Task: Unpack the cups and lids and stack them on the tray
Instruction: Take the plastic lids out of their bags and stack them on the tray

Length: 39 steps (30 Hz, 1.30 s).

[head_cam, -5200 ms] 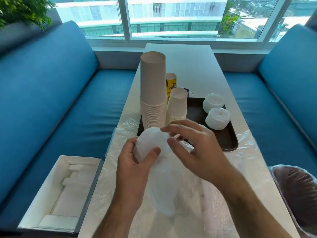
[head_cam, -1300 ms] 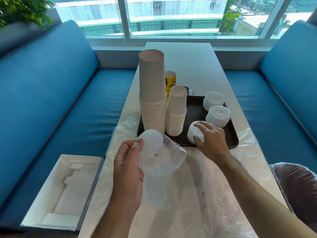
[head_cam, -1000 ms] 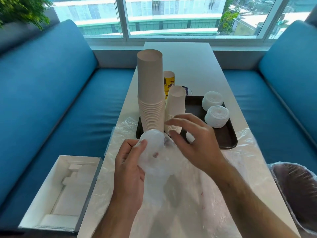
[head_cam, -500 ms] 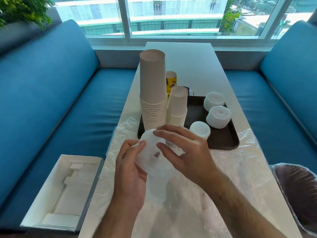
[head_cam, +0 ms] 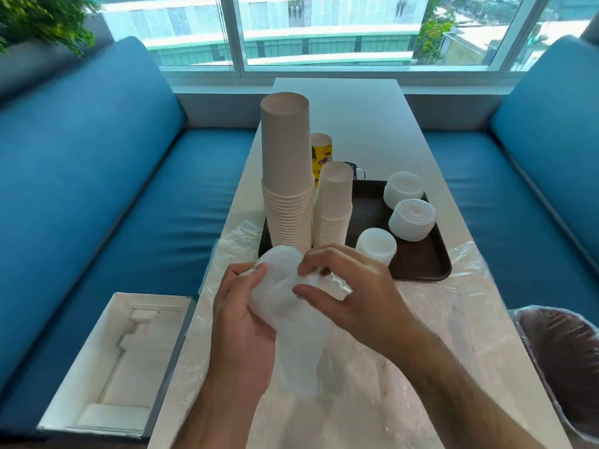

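Observation:
My left hand (head_cam: 238, 322) grips a clear plastic sleeve of white lids (head_cam: 282, 286) from below, just in front of the dark tray (head_cam: 418, 260). My right hand (head_cam: 350, 290) pinches the sleeve's open top with curled fingers. On the tray stand a tall stack of paper cups (head_cam: 287, 176), a shorter cup stack (head_cam: 334, 205), and three white lid stacks: a near one (head_cam: 376, 249), a middle one (head_cam: 411, 218) and a far one (head_cam: 403, 186). How many lids stay inside the sleeve is hidden by the plastic.
Crumpled clear plastic wrap (head_cam: 437, 351) covers the near half of the white table (head_cam: 340, 118). A yellow printed cup (head_cam: 321, 153) stands behind the cup stacks. An open white box (head_cam: 116, 367) lies on the blue bench at left. A lined bin (head_cam: 564, 358) sits at right.
My right hand set a small lid stack on the tray's near part, then came back to the sleeve. It now pinches the sleeve's top while my left hand keeps holding the sleeve.

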Motion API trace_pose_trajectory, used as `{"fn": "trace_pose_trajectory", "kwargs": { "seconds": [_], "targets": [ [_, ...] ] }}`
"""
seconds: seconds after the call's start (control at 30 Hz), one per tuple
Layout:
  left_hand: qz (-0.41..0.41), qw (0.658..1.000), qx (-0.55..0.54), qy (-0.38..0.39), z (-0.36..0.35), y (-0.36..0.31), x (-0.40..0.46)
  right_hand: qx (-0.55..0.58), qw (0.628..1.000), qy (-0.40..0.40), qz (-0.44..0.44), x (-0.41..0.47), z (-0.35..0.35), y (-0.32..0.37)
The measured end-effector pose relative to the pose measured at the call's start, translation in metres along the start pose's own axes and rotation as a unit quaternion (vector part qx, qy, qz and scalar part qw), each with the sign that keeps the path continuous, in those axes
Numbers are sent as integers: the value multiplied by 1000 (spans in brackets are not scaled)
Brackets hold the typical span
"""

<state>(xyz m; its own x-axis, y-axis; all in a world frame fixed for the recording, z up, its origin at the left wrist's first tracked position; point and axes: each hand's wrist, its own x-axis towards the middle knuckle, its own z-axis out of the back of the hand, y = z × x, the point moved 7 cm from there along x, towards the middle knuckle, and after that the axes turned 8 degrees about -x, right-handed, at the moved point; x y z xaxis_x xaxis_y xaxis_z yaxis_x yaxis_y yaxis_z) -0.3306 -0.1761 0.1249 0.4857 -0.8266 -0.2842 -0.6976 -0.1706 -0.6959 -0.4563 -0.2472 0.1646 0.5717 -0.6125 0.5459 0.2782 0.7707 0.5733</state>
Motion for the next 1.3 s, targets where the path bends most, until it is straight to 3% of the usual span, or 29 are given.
{"fn": "trace_pose_trajectory", "kwargs": {
  "seconds": [0.1,0.2,0.3,0.37,0.43,0.5,0.57,0.67,0.87,1.0,1.3],
  "targets": [
    [-4,1000,-1,2,2,1,2,45,995,84,-27,1,-8,-7],
    [-4,1000,-7,0,6,2,7,103,986,109,-67,1,-9,-17],
    [-26,1000,-7,-14,8,-2,8,239,960,58,-133,2,0,-30],
    [-35,999,2,-30,11,-4,8,285,945,-34,-158,4,18,-45],
    [-35,998,17,-47,15,-5,9,206,952,-126,-186,2,40,-69],
    [-33,998,25,-54,16,-5,8,37,960,-173,-216,-2,55,-96],
    [-29,998,29,-53,16,-4,8,-118,950,-170,-233,-7,59,-123],
    [-24,997,42,-54,15,-3,7,-233,941,-123,-214,-11,46,-156],
    [-18,996,61,-56,14,-1,6,-318,930,9,-185,-18,11,-193],
    [-17,996,66,-54,15,-2,6,-328,917,73,-216,-25,1,-199],
    [-17,996,67,-48,16,-1,7,-336,915,67,-211,-32,-2,-197]
  ]
}}
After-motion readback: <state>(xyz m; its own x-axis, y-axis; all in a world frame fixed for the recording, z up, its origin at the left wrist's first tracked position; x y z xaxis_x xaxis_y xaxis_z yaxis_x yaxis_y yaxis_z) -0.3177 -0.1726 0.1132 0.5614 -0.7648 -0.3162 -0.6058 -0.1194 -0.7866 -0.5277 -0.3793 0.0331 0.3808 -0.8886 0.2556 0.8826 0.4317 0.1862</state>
